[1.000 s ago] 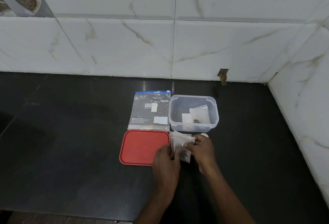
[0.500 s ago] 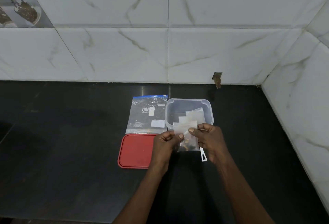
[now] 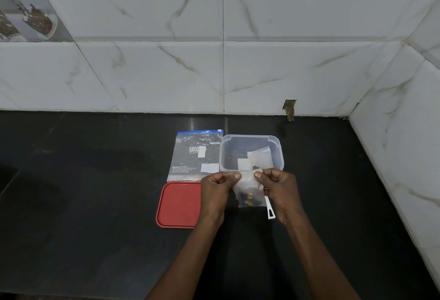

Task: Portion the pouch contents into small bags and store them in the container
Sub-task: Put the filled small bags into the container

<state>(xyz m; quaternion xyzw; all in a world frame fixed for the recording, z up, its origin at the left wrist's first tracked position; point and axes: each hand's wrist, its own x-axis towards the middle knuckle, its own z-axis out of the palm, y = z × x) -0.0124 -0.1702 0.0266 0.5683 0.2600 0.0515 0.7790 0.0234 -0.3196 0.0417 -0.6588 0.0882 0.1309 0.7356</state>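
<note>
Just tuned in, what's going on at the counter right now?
A person's left hand and right hand pinch the top edge of a small bag with dark and yellowish bits inside, held near the open container. A second bag already lies in it. The pouch lies flat beside it, the red lid off.

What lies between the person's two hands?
In the head view, a small clear bag hangs there, its top pinched by the left hand and the right hand; dark and yellowish pieces sit at its bottom.
</note>
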